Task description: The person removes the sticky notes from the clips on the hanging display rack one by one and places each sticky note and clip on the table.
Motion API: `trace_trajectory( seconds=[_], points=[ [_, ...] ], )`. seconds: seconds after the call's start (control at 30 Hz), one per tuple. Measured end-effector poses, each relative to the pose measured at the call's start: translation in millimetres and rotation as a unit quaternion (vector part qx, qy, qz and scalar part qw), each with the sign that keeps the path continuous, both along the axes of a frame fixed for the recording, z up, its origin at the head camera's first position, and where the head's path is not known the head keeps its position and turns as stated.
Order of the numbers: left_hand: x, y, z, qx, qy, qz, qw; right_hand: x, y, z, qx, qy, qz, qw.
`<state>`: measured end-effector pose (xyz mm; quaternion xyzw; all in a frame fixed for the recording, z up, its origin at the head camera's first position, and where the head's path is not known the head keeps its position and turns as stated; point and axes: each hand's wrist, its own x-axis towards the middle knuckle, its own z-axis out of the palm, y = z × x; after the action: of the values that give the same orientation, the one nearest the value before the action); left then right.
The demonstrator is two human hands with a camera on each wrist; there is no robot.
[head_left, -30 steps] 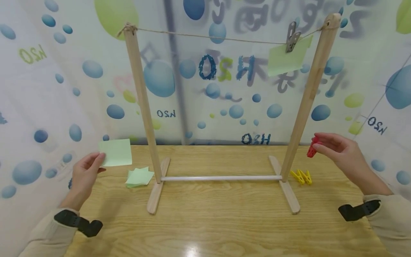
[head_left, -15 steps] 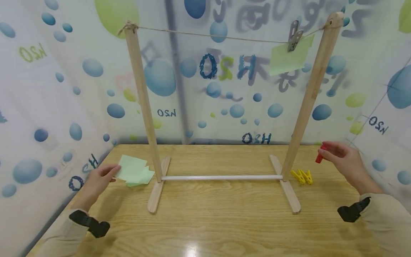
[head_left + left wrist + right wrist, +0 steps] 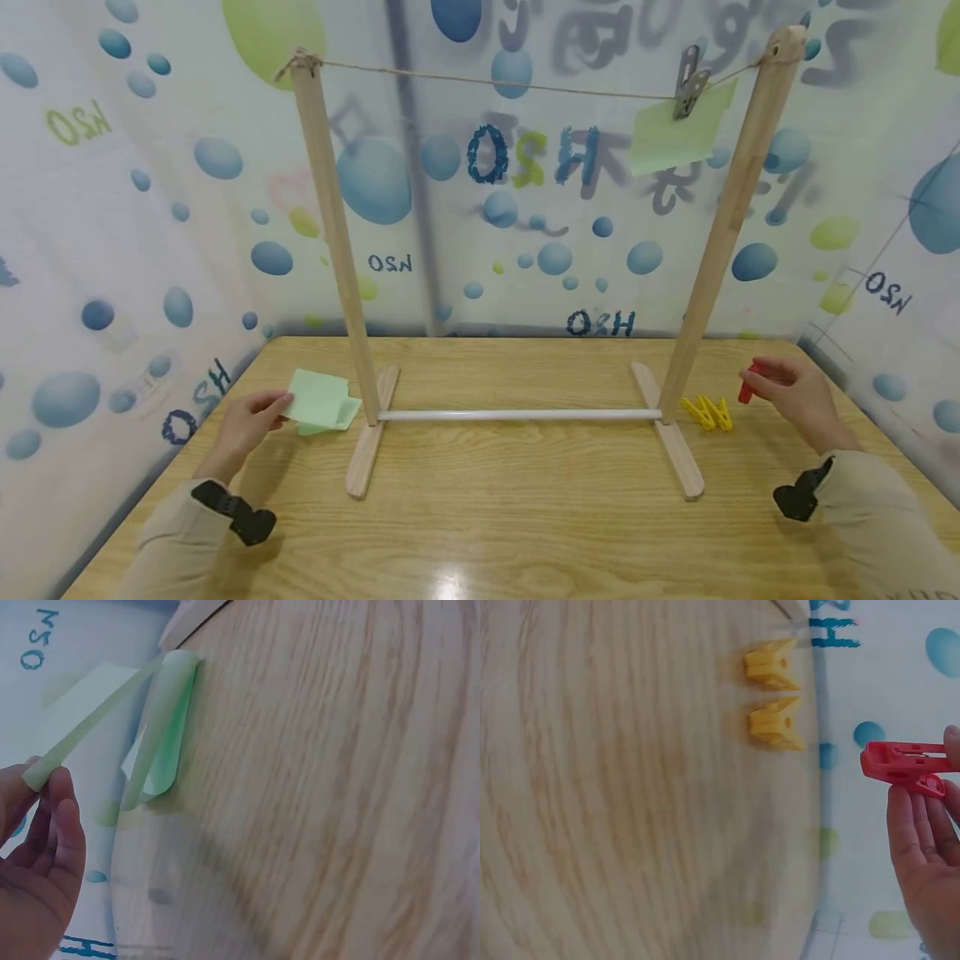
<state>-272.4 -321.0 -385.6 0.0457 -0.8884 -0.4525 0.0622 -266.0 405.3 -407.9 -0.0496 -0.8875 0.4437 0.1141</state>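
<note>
On the left, my left hand pinches one edge of a pale green paper note. In the left wrist view this note stands above other green notes whose edges curl up from the table. Over at the right, my right hand holds a red clothespin between thumb and fingers. The right wrist view shows the red clothespin side on. Two yellow clothespins lie on the table to the left of that hand.
A wooden frame stands between the hands, with a white rod low across it. Twine runs between the post tops. A metal clip holds a green note on the twine near the right post.
My left hand has lowered the note and brought it rightward over the other notes. My right hand has moved down and slightly right with the red clothespin.
</note>
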Motion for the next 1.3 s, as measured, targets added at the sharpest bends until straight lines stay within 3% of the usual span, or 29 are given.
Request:
trace_trajectory(
  seconds=[0.1,0.2,0.33,0.63,0.9,1.13,1.3],
  points=[
    [0.6,0.0,-3.3,0.018,-0.012,0.007,0.9997,11.0,-16.2,13.0,0.018,-0.02,-0.004,0.9996],
    [2.5,1.6,-4.5,0.013,-0.018,-0.007,0.9997,16.3,-22.8,16.6,0.032,-0.043,-0.001,0.9986],
    [3.3,4.1,-6.4,0.008,-0.031,-0.006,0.9995,17.3,-23.5,13.5,0.028,-0.063,0.017,0.9975],
    [0.2,3.7,-14.0,-0.025,-0.047,-0.006,0.9986,14.5,-22.0,4.9,0.015,-0.102,0.015,0.9946],
    [1.6,8.1,-16.3,-0.029,-0.045,0.001,0.9986,12.0,-24.8,2.6,0.082,-0.106,0.016,0.9909],
    [1.4,9.6,-16.9,-0.028,-0.061,0.003,0.9977,10.0,-24.3,0.9,0.099,-0.142,0.015,0.9848],
    [1.9,10.4,-17.2,-0.032,-0.061,0.001,0.9976,8.1,-25.2,0.9,0.127,-0.14,0.014,0.9818]
  ],
)
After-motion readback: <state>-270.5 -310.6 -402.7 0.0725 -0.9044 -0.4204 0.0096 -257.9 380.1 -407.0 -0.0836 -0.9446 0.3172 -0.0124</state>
